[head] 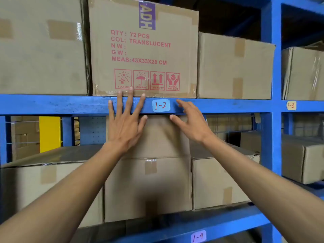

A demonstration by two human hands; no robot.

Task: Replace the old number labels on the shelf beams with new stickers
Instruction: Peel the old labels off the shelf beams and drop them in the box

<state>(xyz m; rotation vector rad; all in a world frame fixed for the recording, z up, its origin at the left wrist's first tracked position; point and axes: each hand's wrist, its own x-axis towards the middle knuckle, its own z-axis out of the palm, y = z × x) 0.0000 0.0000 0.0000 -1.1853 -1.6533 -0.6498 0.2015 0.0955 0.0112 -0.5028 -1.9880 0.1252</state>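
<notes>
A pale blue sticker reading "1-2" (161, 105) is stuck on the blue shelf beam (52, 104). My left hand (127, 120) lies flat with fingers spread against the beam, just left of that sticker. My right hand (190, 120) hovers just right of the sticker, fingers apart and empty, index finger near the beam. A yellowish label "1-3" (291, 105) sits on the beam of the bay to the right. On the lower beam (236, 223) is a pale "1-4" sticker (198, 236).
Cardboard boxes fill the shelves: a printed "ADH" box (142, 48) stands right above my hands, plain boxes sit beside it and below (149, 186). A blue upright post (271, 120) divides the bays. A yellow panel (50, 133) shows behind the rack at left.
</notes>
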